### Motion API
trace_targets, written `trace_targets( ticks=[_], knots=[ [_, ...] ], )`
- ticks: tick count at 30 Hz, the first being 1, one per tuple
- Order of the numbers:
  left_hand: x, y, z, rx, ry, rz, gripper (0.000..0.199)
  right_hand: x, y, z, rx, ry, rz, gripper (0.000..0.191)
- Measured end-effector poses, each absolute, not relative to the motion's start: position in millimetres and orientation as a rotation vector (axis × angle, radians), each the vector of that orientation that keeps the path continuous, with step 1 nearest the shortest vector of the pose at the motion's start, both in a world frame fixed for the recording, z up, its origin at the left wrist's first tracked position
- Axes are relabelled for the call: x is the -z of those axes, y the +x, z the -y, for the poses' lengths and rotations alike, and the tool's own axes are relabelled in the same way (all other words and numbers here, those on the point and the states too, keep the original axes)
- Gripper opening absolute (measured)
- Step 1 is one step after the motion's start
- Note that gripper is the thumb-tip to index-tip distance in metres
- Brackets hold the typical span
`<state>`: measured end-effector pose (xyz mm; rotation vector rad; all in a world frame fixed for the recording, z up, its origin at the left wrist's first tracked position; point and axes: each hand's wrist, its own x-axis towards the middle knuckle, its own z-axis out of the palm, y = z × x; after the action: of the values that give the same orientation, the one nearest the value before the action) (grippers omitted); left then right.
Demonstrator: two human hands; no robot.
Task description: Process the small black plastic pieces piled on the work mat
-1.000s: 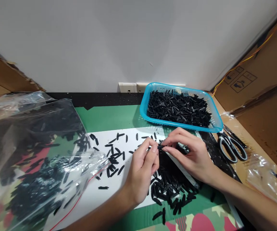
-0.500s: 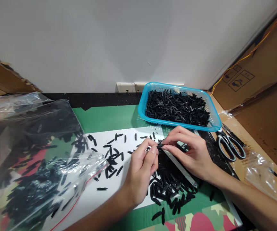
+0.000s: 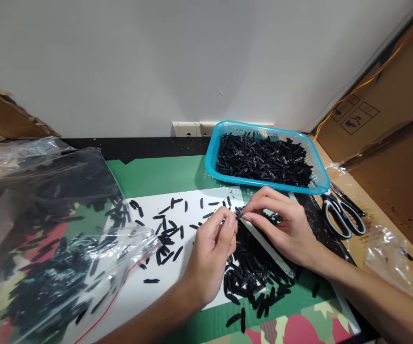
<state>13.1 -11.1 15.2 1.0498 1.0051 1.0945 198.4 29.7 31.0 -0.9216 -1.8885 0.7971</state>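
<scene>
A basket (image 3: 211, 160) walls off the space beyond the right hand (image 3: 287, 231); past the left hand (image 3: 211, 243), an open band of green sheet (image 3: 156, 176) leaves passage. A plastic bag (image 3: 73, 248) blocks the left, scissors (image 3: 340, 206) the right, and piled black strips (image 3: 255, 282) crowd the near side between both hands.

No brand, word or number is legible. The carton (image 3: 400, 95) at the far right corner of the bench (image 3: 149, 147) bears two framed, printed signs near the left edge of its face. The right-hand sign (image 3: 354, 123) carries a dark pictogram, possibly a hand; the left-hand sign (image 3: 338, 113) cannot be made out. Small characters (image 3: 369, 110) above: unreadable.
</scene>
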Motion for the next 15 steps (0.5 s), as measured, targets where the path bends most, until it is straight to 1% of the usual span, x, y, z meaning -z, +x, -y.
trace_targets(
  ticks=[15],
  knots=[
    [-15.7,14.2,9.6,-1.102,0.998,-1.045,0.055,-28.9,196.8,-30.1,-0.926,-0.952,1.852,0.012]
  ],
)
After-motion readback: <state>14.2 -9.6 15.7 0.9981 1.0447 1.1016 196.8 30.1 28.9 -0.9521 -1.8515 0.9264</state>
